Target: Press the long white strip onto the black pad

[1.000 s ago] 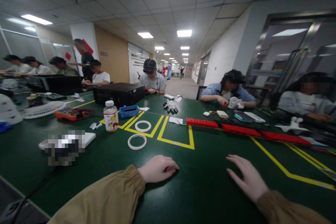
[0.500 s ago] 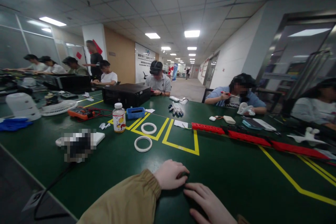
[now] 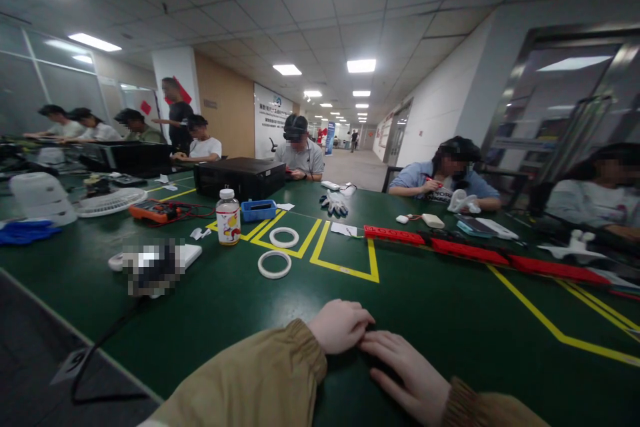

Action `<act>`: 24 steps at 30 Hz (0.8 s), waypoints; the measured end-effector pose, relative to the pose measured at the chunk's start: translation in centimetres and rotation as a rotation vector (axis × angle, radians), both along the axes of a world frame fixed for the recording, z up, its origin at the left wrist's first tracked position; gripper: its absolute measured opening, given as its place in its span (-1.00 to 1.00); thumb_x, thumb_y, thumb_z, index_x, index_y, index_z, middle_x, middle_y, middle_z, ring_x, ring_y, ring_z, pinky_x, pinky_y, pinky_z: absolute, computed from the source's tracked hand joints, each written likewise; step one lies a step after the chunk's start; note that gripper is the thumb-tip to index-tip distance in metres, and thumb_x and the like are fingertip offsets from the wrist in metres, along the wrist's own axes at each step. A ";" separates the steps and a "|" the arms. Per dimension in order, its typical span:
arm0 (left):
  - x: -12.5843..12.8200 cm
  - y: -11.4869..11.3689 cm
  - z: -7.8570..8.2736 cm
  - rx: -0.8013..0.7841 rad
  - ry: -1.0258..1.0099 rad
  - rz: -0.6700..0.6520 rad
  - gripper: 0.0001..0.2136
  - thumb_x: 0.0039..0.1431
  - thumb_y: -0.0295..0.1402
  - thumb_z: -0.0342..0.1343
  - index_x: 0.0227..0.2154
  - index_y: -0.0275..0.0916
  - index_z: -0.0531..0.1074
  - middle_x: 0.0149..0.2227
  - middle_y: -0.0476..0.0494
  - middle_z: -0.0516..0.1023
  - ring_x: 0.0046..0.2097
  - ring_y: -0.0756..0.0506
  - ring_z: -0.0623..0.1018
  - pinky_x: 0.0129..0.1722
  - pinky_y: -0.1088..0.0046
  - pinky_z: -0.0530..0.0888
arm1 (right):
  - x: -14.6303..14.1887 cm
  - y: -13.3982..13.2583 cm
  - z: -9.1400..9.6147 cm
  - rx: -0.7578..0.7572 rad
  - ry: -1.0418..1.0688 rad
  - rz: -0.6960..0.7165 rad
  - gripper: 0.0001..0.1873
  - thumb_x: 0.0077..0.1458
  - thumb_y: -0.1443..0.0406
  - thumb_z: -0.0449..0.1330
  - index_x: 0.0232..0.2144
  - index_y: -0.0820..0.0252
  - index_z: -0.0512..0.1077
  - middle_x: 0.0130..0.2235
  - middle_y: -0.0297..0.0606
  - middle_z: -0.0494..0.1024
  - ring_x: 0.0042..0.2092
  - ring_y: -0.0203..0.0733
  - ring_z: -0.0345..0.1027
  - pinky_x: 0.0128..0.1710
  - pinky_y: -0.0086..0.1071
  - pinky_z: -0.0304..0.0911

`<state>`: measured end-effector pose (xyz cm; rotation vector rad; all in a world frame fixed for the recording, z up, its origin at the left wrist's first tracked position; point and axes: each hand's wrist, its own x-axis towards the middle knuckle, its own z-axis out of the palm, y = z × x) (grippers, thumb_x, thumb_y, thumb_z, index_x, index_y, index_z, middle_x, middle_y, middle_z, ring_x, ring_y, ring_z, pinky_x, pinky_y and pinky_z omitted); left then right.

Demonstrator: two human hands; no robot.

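Observation:
My left hand rests on the green table near its front edge, its fingers curled under into a loose fist with nothing seen in it. My right hand lies flat beside it, fingers stretched out and touching the left hand's knuckles. Both wrists wear tan sleeves. Nearest ahead lie two white rings by yellow tape lines.
A drink bottle, a blue tray, a black box, grey gloves and a long red strip lie farther back. A white device with a black cable sits left. Several people sit round the table.
My right hand has slid left across the table until it touches my left hand. The view has turned slightly left.

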<state>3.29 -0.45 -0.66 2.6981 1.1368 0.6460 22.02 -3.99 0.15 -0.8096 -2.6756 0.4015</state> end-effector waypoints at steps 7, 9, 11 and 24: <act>-0.5 0.2 -0.1 0.037 -0.004 -0.052 -0.74 0.20 -0.43 -0.12 -0.13 -0.19 0.42 -0.22 -0.06 0.50 -0.20 -0.05 0.50 -0.17 0.48 0.40 | 0.2 -0.1 -0.1 0.013 -0.002 -0.012 -0.59 0.20 0.18 -0.06 0.02 0.19 0.33 0.04 -0.08 0.34 0.08 -0.09 0.16 0.08 -0.15 0.12; -0.5 0.1 -0.1 0.043 0.007 -0.058 -0.74 0.20 -0.44 -0.11 -0.12 -0.19 0.41 -0.22 -0.07 0.50 -0.19 -0.05 0.50 -0.18 0.48 0.41 | 0.2 -0.2 0.0 0.012 0.001 -0.007 -0.59 0.21 0.17 -0.07 0.02 0.20 0.33 0.04 -0.07 0.34 0.08 -0.10 0.16 0.07 -0.16 0.13; -0.5 0.1 0.0 0.049 0.022 -0.059 -0.74 0.21 -0.44 -0.12 -0.12 -0.19 0.41 -0.23 -0.07 0.50 -0.20 -0.05 0.50 -0.19 0.47 0.41 | 0.2 -0.2 0.0 0.011 -0.002 -0.005 -0.59 0.21 0.17 -0.07 0.02 0.19 0.33 0.04 -0.08 0.34 0.08 -0.10 0.16 0.07 -0.16 0.13; -0.6 -0.5 0.6 0.097 0.128 -0.031 -0.74 0.27 -0.33 -0.18 -0.11 -0.14 0.38 -0.26 -0.07 0.47 -0.25 -0.06 0.50 -0.23 0.42 0.39 | 0.0 -0.3 0.5 -0.036 -0.021 -0.019 -0.57 0.22 0.14 -0.09 0.03 0.18 0.33 0.03 -0.08 0.35 0.08 -0.08 0.16 0.09 -0.15 0.11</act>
